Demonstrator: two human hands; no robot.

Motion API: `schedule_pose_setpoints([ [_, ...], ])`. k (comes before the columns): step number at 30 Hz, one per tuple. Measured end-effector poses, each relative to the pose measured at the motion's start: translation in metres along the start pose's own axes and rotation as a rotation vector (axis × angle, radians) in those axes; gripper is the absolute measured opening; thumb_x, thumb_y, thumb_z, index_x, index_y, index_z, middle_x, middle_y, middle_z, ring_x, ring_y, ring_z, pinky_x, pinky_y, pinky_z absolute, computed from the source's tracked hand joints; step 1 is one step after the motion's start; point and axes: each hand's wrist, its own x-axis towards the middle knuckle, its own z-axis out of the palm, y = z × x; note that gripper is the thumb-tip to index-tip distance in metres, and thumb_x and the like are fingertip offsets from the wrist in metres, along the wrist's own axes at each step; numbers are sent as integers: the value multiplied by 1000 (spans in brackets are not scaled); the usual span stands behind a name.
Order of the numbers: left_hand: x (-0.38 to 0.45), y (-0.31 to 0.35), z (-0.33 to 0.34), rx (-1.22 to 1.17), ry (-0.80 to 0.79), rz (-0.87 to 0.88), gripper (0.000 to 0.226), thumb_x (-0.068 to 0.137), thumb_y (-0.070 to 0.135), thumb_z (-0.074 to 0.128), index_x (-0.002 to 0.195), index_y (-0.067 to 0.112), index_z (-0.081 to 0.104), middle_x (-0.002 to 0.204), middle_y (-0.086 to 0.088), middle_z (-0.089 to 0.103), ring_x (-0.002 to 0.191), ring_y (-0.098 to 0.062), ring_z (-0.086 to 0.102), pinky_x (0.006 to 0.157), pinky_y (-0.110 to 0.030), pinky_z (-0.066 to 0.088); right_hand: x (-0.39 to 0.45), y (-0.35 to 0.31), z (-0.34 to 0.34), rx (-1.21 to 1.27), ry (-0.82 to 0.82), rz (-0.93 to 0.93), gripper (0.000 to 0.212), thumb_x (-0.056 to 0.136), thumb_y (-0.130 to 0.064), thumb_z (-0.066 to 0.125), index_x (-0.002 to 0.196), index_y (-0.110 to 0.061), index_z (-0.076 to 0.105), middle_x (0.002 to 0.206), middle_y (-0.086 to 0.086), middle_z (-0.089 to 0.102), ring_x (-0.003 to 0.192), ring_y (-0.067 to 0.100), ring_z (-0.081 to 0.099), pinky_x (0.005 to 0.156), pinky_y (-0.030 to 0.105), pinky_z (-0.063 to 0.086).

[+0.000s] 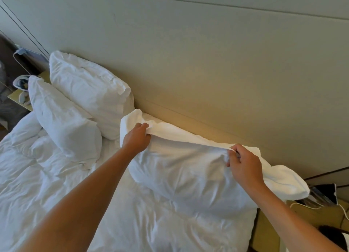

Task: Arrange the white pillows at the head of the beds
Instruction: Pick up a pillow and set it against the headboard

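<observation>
A white pillow [188,168] lies against the beige headboard [207,85] on the right half of the bed. My left hand [137,138] pinches its upper edge near the left corner. My right hand [243,164] pinches the same edge further right. Behind it, a second white pillow [287,180] shows along the headboard toward the right. On the left half, two more white pillows stand: one [88,89] leaning on the headboard, another [64,123] propped in front of it.
A rumpled white duvet [47,185] covers the bed. A nightstand [18,96] at the left holds small items and a cable. At the right, another nightstand [302,219] carries a white cable and a dark object.
</observation>
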Motion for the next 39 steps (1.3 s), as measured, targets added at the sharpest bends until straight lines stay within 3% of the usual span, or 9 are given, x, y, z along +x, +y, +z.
schedule_pose_setpoints([
  [7, 9, -33, -7, 159, -39, -38, 31, 104, 16, 41, 114, 9, 69, 121, -11, 65, 109, -31, 64, 91, -40, 54, -14, 2, 6, 6, 65, -44, 24, 105, -19, 55, 82, -23, 61, 66, -4, 71, 72, 24, 71, 69, 41, 56],
  [14, 16, -49, -55, 194, 292, 1, 33, 106, 19, 43, 99, 5, 71, 90, -15, 63, 83, -37, 64, 66, -38, 41, -20, -8, 11, 29, 105, -73, 25, 104, -22, 55, 81, -30, 61, 67, -11, 71, 73, 13, 70, 67, 34, 53],
  [21, -15, -67, -47, 120, 322, -57, 32, 105, 23, 44, 108, 14, 74, 90, -10, 64, 81, -38, 66, 67, -38, 48, -26, -18, 16, 63, 114, -34, 27, 104, -24, 55, 78, -27, 61, 64, -10, 71, 69, 6, 67, 58, 28, 44],
  [25, -25, -69, -41, -22, 266, 15, 34, 105, 18, 48, 126, 16, 73, 109, -15, 72, 95, -37, 70, 80, -43, 55, -28, -16, 10, -20, 121, -74, 21, 99, -29, 66, 78, -27, 64, 64, -5, 68, 67, 19, 66, 59, 34, 48],
  [29, -31, -71, -38, -144, 215, 41, 38, 106, 16, 43, 131, 26, 70, 95, -4, 76, 61, -11, 71, 60, -22, 52, -31, -18, 10, -117, 103, -117, 5, 95, -31, 74, 95, -27, 77, 76, -8, 69, 72, 21, 66, 65, 36, 51],
  [31, -32, -71, -36, -169, 159, 46, 40, 107, 14, 40, 128, 28, 71, 86, -2, 74, 60, -5, 69, 53, -11, 43, -30, -17, 11, -142, 101, -132, 11, 97, -30, 71, 90, -25, 78, 78, -6, 69, 75, 23, 65, 66, 40, 53],
  [33, -33, -69, -34, -204, 88, 53, 44, 107, 8, 38, 129, 26, 71, 104, -10, 75, 71, -13, 72, 58, -14, 48, -29, -16, 10, -138, 114, -116, 16, 98, -28, 70, 83, -24, 75, 74, -5, 67, 72, 22, 62, 64, 39, 50],
  [36, -33, -64, -29, -177, 8, 128, 47, 104, 2, 40, 138, 21, 66, 133, -15, 66, 104, -31, 69, 91, -33, 56, -31, -12, 8, -114, 98, -115, 18, 99, -28, 69, 82, -24, 73, 74, -6, 68, 72, 19, 66, 65, 38, 52],
  [39, -32, -58, -25, -49, -86, 147, 44, 103, 18, 55, 147, 22, 55, 139, -17, 57, 123, -36, 59, 108, -46, 47, -33, -10, 4, -59, 65, -92, 18, 99, -29, 68, 82, -24, 73, 75, -5, 71, 75, 22, 73, 73, 43, 57],
])
